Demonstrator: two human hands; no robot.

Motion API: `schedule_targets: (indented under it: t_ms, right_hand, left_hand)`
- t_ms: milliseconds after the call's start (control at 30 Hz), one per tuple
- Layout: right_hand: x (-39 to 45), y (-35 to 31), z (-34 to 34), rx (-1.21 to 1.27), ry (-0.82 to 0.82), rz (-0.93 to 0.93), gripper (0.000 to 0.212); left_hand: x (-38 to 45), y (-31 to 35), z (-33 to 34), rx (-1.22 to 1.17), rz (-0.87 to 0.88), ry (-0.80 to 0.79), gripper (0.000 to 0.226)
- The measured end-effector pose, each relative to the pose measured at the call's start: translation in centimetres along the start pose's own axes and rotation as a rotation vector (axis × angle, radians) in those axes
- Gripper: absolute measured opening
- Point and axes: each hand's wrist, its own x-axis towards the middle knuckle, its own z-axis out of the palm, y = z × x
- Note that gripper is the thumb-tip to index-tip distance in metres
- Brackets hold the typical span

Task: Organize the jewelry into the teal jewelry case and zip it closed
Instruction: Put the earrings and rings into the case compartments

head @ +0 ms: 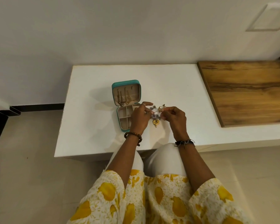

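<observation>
A: Where was the case?

B: The teal jewelry case (126, 104) lay unzipped on the white table (176, 81), at nine o'clock from the hands. The left hand (140, 118) and right hand (174, 118) both pinched a small piece between them.

A: And the risk?

B: Loose jewelry (155, 118) sat directly beneath (apparently several pieces clustered); it might snag or scatter.

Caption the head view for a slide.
Both hands, left and right, pinch jewelry beside the open teal case.

Open teal case (126, 94) (jewelry (155, 118) beside)
</observation>
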Motion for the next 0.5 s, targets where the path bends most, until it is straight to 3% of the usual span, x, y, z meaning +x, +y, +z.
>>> schedule_targets:
  t_ms: [233,500]
  right_hand:
    - [0.31,0.51,-0.15,0.030,0.059,0.051,0.005]
    - [0.21,0.08,-0.08,0.132,0.048,0.112,0.016]
  left_hand:
    - [0.16,0.23,-0.05,-0.168,-0.008,-0.021,0.030]
    - [-0.23,0.96,-0.08,-0.352,-0.028,-0.077,0.031]
